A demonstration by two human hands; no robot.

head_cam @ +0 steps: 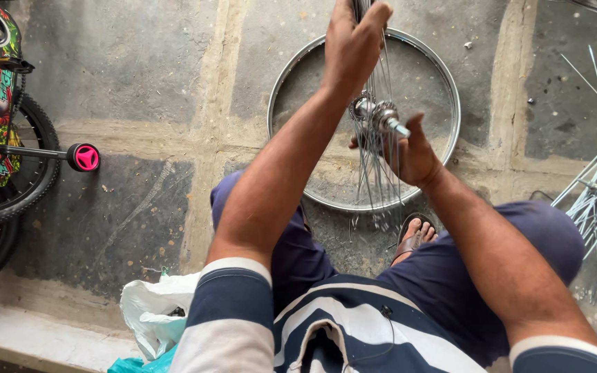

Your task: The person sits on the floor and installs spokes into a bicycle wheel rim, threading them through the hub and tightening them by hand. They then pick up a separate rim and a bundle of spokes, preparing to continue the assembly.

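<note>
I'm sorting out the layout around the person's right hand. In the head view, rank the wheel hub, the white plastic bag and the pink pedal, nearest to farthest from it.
From the right hand:
1. Wheel hub, touching it, just up-left.
2. White plastic bag, lower left by the knee.
3. Pink pedal, far left on the small bike.

My left hand (354, 45) grips thin bright metal spokes (374, 166) | my right hand (412, 155) holds a shiny steel hub (378, 114) | polished chrome rim (443, 83) on rough, stained matt concrete floor (126, 69) | glossy pink plastic pedal (86, 157) | crinkled white plastic bag (152, 311) | soft striped cloth shirt (354, 324).
</note>
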